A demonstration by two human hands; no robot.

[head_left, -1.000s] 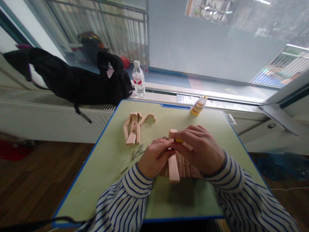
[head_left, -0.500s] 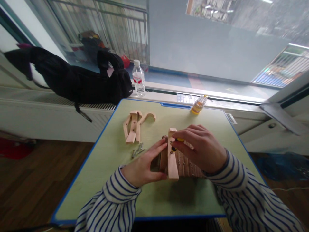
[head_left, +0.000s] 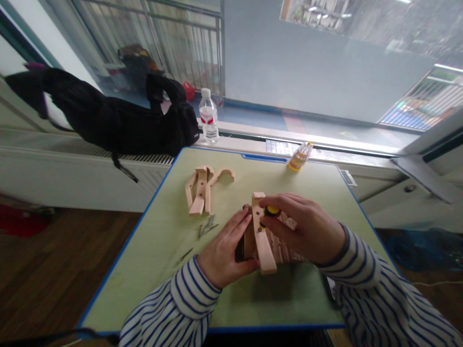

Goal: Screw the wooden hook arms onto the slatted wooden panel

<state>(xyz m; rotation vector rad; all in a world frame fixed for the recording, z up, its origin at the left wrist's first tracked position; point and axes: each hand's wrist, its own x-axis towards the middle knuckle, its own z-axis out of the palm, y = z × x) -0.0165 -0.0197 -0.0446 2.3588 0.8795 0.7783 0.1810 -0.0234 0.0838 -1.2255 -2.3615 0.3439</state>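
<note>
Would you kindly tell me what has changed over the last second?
The left hand has moved away from the right hand's fingertips and now spreads across the left end of the brown piece. The near end of the wooden strip has swung slightly right. The right hand still grips the screwdriver; the loose hooks, screws and bottles stayed put.

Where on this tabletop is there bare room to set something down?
Bare tabletop lies between the loose wooden pieces and yellow-capped bottle, and at the near edge between the striped sleeves. Crowded: mid-table, with left hand, right hand, screwdriver and wooden bar; left, with screws.
</note>
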